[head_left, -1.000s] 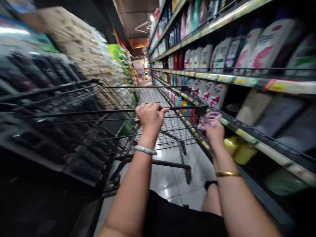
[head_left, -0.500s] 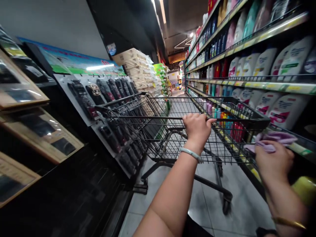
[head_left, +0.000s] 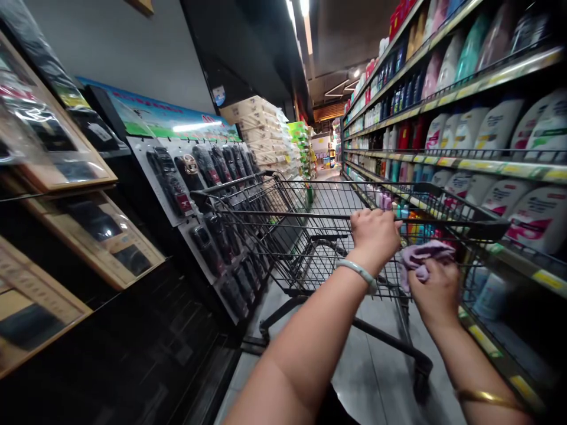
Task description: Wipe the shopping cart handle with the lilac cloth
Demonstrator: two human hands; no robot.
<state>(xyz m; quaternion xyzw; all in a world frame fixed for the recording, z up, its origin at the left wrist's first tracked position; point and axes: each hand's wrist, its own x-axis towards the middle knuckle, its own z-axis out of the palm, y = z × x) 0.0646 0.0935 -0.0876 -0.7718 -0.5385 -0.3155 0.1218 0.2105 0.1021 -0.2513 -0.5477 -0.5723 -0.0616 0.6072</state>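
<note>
My left hand (head_left: 374, 235) is closed around the handle bar of a black wire shopping cart (head_left: 310, 230) in a shop aisle. A pale bangle circles that wrist. My right hand (head_left: 436, 290) sits just right of it, below the handle, with its fingers closed on a crumpled lilac cloth (head_left: 420, 255). A gold bangle shows on the right forearm. The cart's basket looks bare of goods.
Shelves of shampoo and lotion bottles (head_left: 487, 127) run along the right, close to the cart. On the left stand a pegboard of dark packaged items (head_left: 208, 195) and framed display boxes (head_left: 84, 230). Stacked cartons (head_left: 261, 127) stand further down. Grey tiled floor (head_left: 376, 378) stretches ahead.
The view has swung left and steadied. My right hand with the lilac cloth has moved away from the shelf edge toward the cart handle. The left hand has kept its grip.
</note>
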